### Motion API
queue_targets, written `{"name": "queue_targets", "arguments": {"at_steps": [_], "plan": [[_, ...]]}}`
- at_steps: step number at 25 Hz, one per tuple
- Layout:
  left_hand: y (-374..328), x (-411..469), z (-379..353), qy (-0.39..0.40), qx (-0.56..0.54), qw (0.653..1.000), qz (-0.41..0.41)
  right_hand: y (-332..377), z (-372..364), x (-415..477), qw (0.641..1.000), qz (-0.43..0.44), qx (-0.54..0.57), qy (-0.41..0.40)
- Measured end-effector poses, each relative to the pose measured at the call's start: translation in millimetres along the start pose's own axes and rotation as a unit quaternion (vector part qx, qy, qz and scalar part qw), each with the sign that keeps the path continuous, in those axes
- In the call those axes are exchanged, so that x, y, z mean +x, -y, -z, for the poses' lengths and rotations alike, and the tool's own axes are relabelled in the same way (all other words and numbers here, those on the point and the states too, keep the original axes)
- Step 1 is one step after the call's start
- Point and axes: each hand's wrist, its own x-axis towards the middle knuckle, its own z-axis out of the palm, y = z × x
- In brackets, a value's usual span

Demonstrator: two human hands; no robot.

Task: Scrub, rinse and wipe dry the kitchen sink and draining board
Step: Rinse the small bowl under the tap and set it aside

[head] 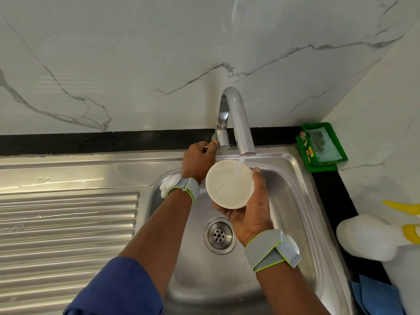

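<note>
Head view: a stainless steel sink [295, 201] fills the centre and right, its drain [219, 235] just below the middle. The ribbed draining board [68, 223] lies at 9 o'clock from the basin, its grooves running from 9 to 3 o'clock towards the basin.

The right hand [250, 214] cups a round white bowl [227, 187] from below, fingers curled under it and the thumb on the rim at 2 o'clock. The bowl sits right under the spout of the chrome tap [236, 117], above the basin, and the water stream [241, 164] falls into it.

The left hand [197, 159], at 11 o'clock from the bowl, has its fingertips closed on the tap lever [210, 145]. It is the hand nearer the lever, so shutting off the water would likely fall to it. The filled bowl looks meant for rinsing.

At 2 o'clock stands a green soap tray [304, 144] holding a scrub pad [318, 137]. Its red and yellow label is too blurred to read. At 4 o'clock are a white spray bottle [368, 237] and a blue cloth [375, 296].
</note>
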Motion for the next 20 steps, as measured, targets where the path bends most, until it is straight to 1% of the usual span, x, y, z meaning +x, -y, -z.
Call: {"name": "queue_targets", "arguments": {"at_steps": [4, 7, 8, 9, 11, 13, 14, 17, 20], "plan": [[-4, -4, -3, 0.005, 0.043, 0.999, 0.011, 0, 2, 5, 1.0, -0.009, 0.004, 0.009], [-12, -6, -1, -0.009, 0.04, 0.999, 0.003, -1, 6, 10, 1.0, -0.017, 0.012, 0.001], [-20, -5, -1, -0.006, 0.059, 0.998, -0.013, -1, 8, 10, 1.0, -0.019, 0.011, -0.001], [-27, -4, -3, 0.001, 0.107, 0.993, -0.042, 1, 10, 11, 1.0, -0.021, 0.011, -0.003], [-45, -2, -8, 0.012, 0.218, 0.97, -0.103, 5, 19, 10, 0.999, -0.021, 0.022, -0.017], [-52, -4, -6, 0.01, 0.258, 0.956, -0.138, 12, 28, 6, 0.999, -0.021, 0.03, -0.027], [-51, -7, -3, 0.025, 0.271, 0.95, -0.15, 16, 34, 3, 0.999, -0.021, 0.031, -0.032], [-31, -25, 14, 0.089, 0.282, 0.945, -0.14, 25, 61, -7, 0.998, -0.005, 0.028, -0.047], [-4, -67, 22, 0.084, 0.268, 0.952, -0.118, 36, 95, -18, 0.997, 0.009, 0.047, -0.068]]}}
